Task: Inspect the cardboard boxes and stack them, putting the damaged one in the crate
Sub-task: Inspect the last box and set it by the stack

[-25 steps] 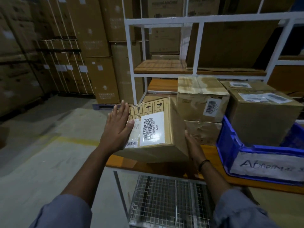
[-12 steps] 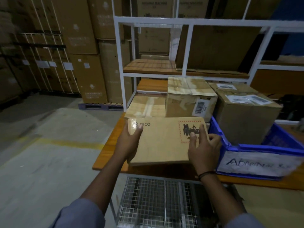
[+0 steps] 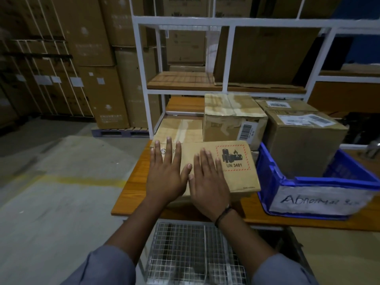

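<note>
Head view is showing both hands lying flat, fingers spread and gripping nothing, on the top face of a flat cardboard box (image 3: 218, 167) that is resting on the wooden counter (image 3: 131, 188): the left hand (image 3: 167, 173) is pressing near the box's left end and the right hand (image 3: 208, 177) is lying just beside it toward the middle, thumbs nearly touching. A red-hatched battery label reading UN 3481 (image 3: 233, 158) is facing up. This is looking like the inspection step, with the palms checking the surface for dents. Behind it, a taped box (image 3: 232, 118) is sitting on another box, and just to the right a blue crate (image 3: 320, 202) marked "Abnormal" is already holding a box (image 3: 304, 145). Next, I judge, the hands are needing to close on the box's ends and lift it, either onto the stack behind or into the crate, depending on what the check finds.
</note>
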Demonstrator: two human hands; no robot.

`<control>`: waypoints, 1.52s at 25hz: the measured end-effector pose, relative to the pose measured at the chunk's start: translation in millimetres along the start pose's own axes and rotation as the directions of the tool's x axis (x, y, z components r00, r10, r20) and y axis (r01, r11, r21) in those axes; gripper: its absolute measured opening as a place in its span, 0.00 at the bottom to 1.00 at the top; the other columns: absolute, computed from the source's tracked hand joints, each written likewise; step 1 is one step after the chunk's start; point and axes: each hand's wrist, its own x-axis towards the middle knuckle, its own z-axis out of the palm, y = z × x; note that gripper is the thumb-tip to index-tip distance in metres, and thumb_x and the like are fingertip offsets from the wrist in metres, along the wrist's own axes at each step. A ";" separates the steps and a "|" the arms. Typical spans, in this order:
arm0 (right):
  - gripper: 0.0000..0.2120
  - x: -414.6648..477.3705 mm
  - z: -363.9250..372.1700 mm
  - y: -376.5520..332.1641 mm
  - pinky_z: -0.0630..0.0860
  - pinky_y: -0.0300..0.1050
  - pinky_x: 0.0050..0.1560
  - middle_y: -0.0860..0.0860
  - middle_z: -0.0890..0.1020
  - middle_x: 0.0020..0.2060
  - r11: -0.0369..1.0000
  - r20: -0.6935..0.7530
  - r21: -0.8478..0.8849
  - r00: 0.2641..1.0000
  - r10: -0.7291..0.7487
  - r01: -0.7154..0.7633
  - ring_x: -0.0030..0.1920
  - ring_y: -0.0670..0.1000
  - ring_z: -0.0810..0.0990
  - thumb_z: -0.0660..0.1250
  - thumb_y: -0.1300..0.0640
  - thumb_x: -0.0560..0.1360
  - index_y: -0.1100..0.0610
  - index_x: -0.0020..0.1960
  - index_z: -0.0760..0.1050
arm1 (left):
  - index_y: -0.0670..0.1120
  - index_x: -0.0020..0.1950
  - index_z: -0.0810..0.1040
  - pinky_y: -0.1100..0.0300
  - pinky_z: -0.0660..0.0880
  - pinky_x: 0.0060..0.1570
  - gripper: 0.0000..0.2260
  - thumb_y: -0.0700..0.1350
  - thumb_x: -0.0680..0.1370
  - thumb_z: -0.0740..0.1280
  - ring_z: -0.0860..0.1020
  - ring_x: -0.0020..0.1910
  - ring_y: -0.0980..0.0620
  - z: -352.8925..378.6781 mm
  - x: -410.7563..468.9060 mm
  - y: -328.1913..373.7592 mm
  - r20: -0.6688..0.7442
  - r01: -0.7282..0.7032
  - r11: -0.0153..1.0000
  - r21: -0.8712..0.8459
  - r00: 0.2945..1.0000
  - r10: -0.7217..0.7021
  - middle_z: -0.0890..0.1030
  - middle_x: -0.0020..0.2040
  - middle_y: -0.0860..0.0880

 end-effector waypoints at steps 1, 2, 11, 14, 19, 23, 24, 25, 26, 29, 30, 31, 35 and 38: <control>0.32 1.4 2.1 -3.1 0.51 0.63 0.81 0.61 0.52 0.83 1.000 0.003 -0.010 1.000 -0.019 0.019 0.83 0.58 0.48 0.46 0.46 0.85 0.62 0.83 0.54 | 0.46 0.85 0.47 0.38 0.44 0.80 0.34 0.65 0.84 0.41 0.38 0.82 0.34 -0.5 0.2 0.0 0.005 -0.003 1.000 0.000 1.000 0.003 0.42 0.84 0.41; 0.32 2.7 3.0 -4.2 0.51 0.62 0.81 0.61 0.53 0.83 1.000 0.006 -0.020 1.000 -0.022 0.023 0.83 0.58 0.49 0.46 0.46 0.84 0.62 0.83 0.54 | 0.46 0.85 0.46 0.38 0.43 0.80 0.35 0.65 0.84 0.40 0.38 0.82 0.35 -0.8 0.9 -0.4 0.006 -0.007 1.000 0.005 1.000 0.006 0.42 0.84 0.41; 0.33 6.5 5.1 0.9 0.48 0.59 0.82 0.59 0.51 0.83 1.000 0.063 0.005 0.998 -0.022 0.022 0.84 0.55 0.46 0.43 0.44 0.84 0.62 0.84 0.51 | 0.48 0.85 0.44 0.39 0.42 0.80 0.34 0.65 0.84 0.42 0.36 0.82 0.37 3.3 6.2 -8.1 0.035 0.001 1.000 -0.023 0.999 0.000 0.41 0.85 0.43; 0.36 8.9 -4.6 15.7 0.45 0.57 0.82 0.58 0.49 0.83 0.998 0.064 0.020 0.996 0.056 -0.057 0.84 0.55 0.45 0.39 0.42 0.83 0.62 0.84 0.49 | 0.50 0.85 0.43 0.41 0.41 0.81 0.34 0.66 0.84 0.42 0.35 0.82 0.39 -0.2 11.4 -12.4 0.039 0.016 0.999 -0.041 0.999 -0.015 0.40 0.84 0.45; 0.35 7.2 -5.2 33.7 0.47 0.57 0.82 0.58 0.52 0.83 0.996 0.047 -0.010 0.995 0.087 -0.087 0.84 0.55 0.47 0.40 0.42 0.83 0.62 0.83 0.53 | 0.50 0.85 0.43 0.41 0.40 0.81 0.34 0.66 0.84 0.43 0.35 0.82 0.39 0.5 14.9 -8.4 0.045 0.009 0.998 -0.059 0.999 -0.006 0.40 0.85 0.46; 0.36 6.4 -7.3 28.5 0.44 0.57 0.82 0.57 0.50 0.83 0.997 0.101 -0.027 0.992 0.081 -0.078 0.84 0.54 0.45 0.38 0.42 0.83 0.61 0.84 0.50 | 0.51 0.85 0.42 0.42 0.40 0.81 0.34 0.66 0.84 0.44 0.34 0.82 0.40 3.5 13.0 -11.0 0.060 0.014 0.998 -0.064 0.998 -0.010 0.39 0.84 0.46; 0.36 6.0 -10.1 29.4 0.43 0.57 0.82 0.57 0.49 0.84 0.997 0.113 -0.029 0.991 0.071 -0.068 0.84 0.53 0.44 0.37 0.42 0.82 0.60 0.84 0.49 | 0.51 0.85 0.41 0.42 0.40 0.81 0.34 0.66 0.84 0.44 0.34 0.82 0.41 3.5 11.7 -13.2 0.063 0.015 0.997 -0.069 0.998 -0.010 0.38 0.84 0.47; 0.36 6.3 -15.3 31.9 0.42 0.59 0.82 0.56 0.49 0.84 0.997 0.128 -0.041 0.989 0.069 -0.065 0.84 0.54 0.44 0.36 0.41 0.82 0.59 0.84 0.48 | 0.52 0.85 0.41 0.43 0.39 0.81 0.34 0.67 0.84 0.44 0.34 0.82 0.41 2.4 11.3 -16.4 0.064 0.016 0.997 -0.079 0.998 -0.011 0.38 0.84 0.47; 0.36 6.6 -20.1 36.1 0.41 0.60 0.82 0.56 0.49 0.84 0.994 0.123 -0.058 0.988 0.095 -0.088 0.84 0.54 0.45 0.36 0.41 0.81 0.59 0.84 0.49 | 0.52 0.85 0.41 0.44 0.38 0.81 0.34 0.67 0.84 0.44 0.34 0.82 0.42 0.4 11.6 -21.0 0.066 0.014 0.996 -0.093 0.998 -0.008 0.38 0.84 0.48; 0.36 9.9 -37.0 53.6 0.41 0.65 0.81 0.57 0.49 0.84 0.977 0.089 -0.096 0.976 0.199 -0.190 0.84 0.57 0.45 0.37 0.41 0.81 0.57 0.84 0.51 | 0.54 0.85 0.40 0.48 0.35 0.79 0.34 0.67 0.84 0.46 0.33 0.82 0.46 -5.8 14.2 -31.0 0.093 0.012 0.989 -0.146 0.996 0.002 0.37 0.84 0.51; 0.35 11.0 -36.4 61.6 0.42 0.65 0.80 0.57 0.48 0.84 0.980 0.107 -0.084 0.976 0.191 -0.183 0.84 0.56 0.44 0.39 0.41 0.81 0.57 0.84 0.50 | 0.54 0.85 0.40 0.49 0.34 0.78 0.34 0.67 0.84 0.46 0.33 0.82 0.46 -7.0 13.7 -32.7 0.098 0.017 0.988 -0.153 0.995 -0.002 0.37 0.84 0.51; 0.34 10.5 -36.1 68.0 0.44 0.64 0.81 0.56 0.47 0.84 0.985 0.119 -0.012 0.978 0.173 -0.173 0.84 0.56 0.44 0.41 0.42 0.82 0.55 0.84 0.51 | 0.54 0.84 0.40 0.49 0.33 0.78 0.34 0.67 0.84 0.46 0.33 0.82 0.46 -6.9 12.9 -34.1 0.102 0.021 0.988 -0.155 0.995 -0.005 0.36 0.84 0.52; 0.26 5.6 -50.7 100.5 0.65 0.55 0.74 0.48 0.63 0.79 0.558 0.109 0.704 0.844 0.525 -0.439 0.77 0.52 0.63 0.54 0.41 0.85 0.49 0.81 0.63 | 0.54 0.84 0.39 0.49 0.35 0.79 0.34 0.68 0.83 0.46 0.33 0.82 0.48 -7.8 10.4 -46.9 0.090 0.000 0.978 -0.208 0.996 0.019 0.36 0.84 0.53; 0.34 -2.5 -43.2 124.9 0.70 0.56 0.70 0.50 0.76 0.71 0.128 0.419 0.800 0.698 0.581 -0.586 0.72 0.54 0.73 0.61 0.31 0.77 0.51 0.74 0.73 | 0.55 0.84 0.40 0.48 0.38 0.80 0.35 0.68 0.83 0.46 0.34 0.82 0.52 -8.6 4.6 -69.0 0.072 0.022 0.951 -0.309 0.997 0.000 0.37 0.83 0.56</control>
